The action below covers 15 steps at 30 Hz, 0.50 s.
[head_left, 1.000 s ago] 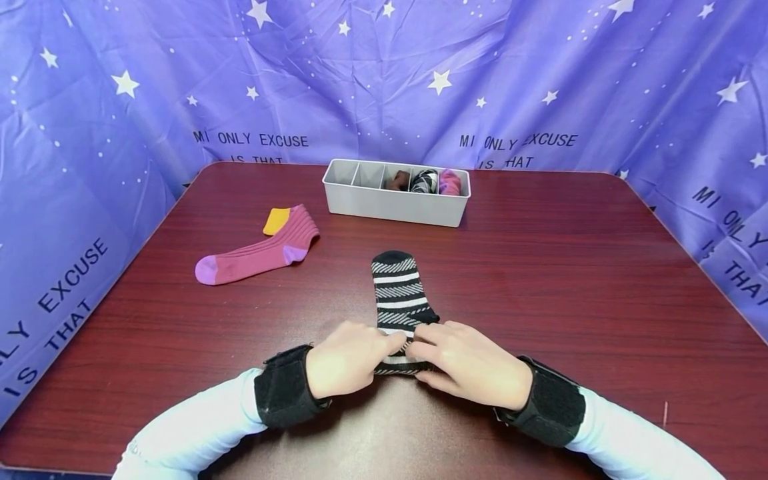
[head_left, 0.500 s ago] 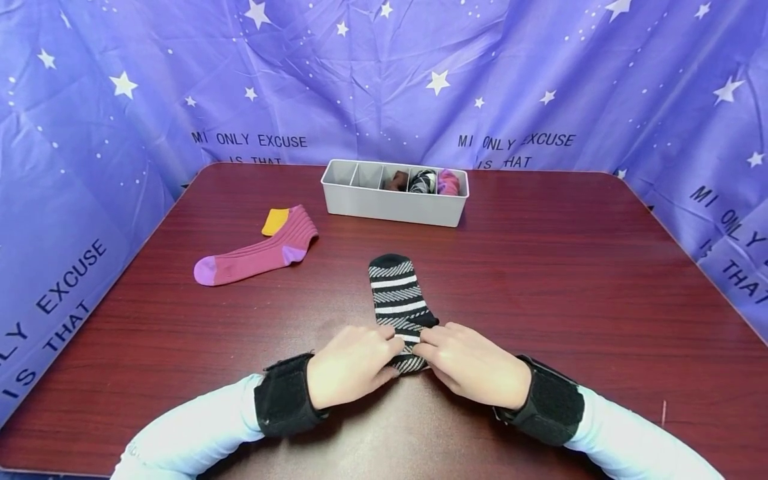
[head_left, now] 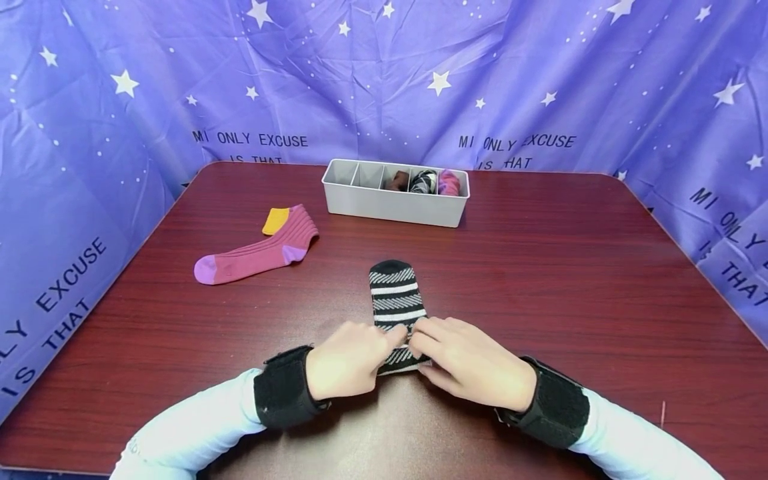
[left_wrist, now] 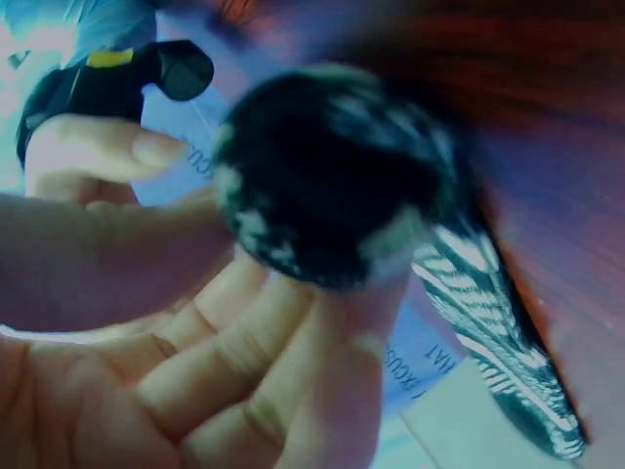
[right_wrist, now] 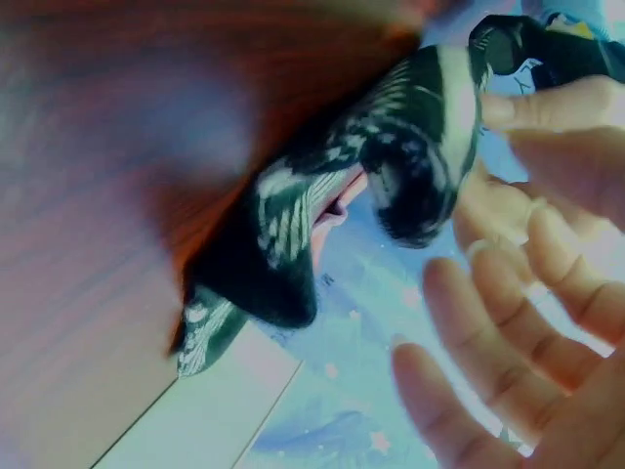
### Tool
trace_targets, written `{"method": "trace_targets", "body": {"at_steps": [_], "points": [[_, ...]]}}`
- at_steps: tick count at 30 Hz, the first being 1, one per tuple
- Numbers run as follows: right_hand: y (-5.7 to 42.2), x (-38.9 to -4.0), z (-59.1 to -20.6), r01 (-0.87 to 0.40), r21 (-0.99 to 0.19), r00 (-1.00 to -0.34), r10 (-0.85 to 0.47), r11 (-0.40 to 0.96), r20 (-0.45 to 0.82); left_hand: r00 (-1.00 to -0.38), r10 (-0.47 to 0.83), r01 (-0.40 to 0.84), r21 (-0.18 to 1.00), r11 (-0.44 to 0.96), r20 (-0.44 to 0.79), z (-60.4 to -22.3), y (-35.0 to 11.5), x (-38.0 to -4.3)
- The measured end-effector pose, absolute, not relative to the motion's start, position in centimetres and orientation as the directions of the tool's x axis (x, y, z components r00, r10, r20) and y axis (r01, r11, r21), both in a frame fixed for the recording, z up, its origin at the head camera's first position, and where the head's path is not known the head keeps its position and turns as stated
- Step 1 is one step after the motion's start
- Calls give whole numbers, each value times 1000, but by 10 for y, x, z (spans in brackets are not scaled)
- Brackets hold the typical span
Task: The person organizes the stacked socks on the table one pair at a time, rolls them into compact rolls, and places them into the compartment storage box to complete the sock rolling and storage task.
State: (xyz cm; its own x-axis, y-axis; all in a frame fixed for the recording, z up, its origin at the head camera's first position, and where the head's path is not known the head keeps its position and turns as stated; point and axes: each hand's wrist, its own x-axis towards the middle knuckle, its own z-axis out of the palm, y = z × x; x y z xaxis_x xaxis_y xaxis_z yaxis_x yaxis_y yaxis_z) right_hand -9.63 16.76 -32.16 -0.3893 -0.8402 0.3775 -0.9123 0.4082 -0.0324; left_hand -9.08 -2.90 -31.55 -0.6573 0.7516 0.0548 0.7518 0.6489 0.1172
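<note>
The striped sock (head_left: 396, 293) lies on the brown table (head_left: 540, 267) directly in front of the person, toe pointing away. Its toe cap is solid black. Below the toe, plain white bands alternate with black bands and bands of slanted black-and-white hatching. The toe section is flat; the near end is bunched between the 2 hands, with a pale edge at the bottom. In the left wrist view, this end shows as a dark round shape with a mottled rim, blurred.

Left hand (head_left: 348, 360): pinches the near end of the sock, thumb on one side and fingers on the other.

Right hand (head_left: 471, 360): fingers bent at the right edge of the sock. The right wrist view shows several fingers spaced apart beside the fabric; whether the thumb and index finger pinch it cannot be told.

A pink sock (head_left: 258, 257) with purple toe and heel lies to the left, bent, a yellow part at its upper end. Behind, a light grey box (head_left: 393, 208) with 5 compartments holds 1 brown, 1 black-and-white and 1 pink bundle in its 3 right-hand compartments.
</note>
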Motion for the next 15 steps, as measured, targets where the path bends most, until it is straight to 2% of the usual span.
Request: {"method": "trace_targets", "body": {"at_steps": [3,6,10,15], "points": [[166,-94,-322,-931,-18,-347,-865,366,361,-655,755,741,189,644,-3,-316,-30,-93],[166,-93,-324,-932,-12,-347,-879,363,326,-650,760,739,222,636,-17,-318,-30,-93],[166,-94,-325,-925,12,-357,-877,381,321,-656,754,749,161,643,37,-321,-29,-92],[165,-95,-325,-922,50,-346,-872,385,346,-645,753,761,21,648,129,-320,-28,-89]]}}
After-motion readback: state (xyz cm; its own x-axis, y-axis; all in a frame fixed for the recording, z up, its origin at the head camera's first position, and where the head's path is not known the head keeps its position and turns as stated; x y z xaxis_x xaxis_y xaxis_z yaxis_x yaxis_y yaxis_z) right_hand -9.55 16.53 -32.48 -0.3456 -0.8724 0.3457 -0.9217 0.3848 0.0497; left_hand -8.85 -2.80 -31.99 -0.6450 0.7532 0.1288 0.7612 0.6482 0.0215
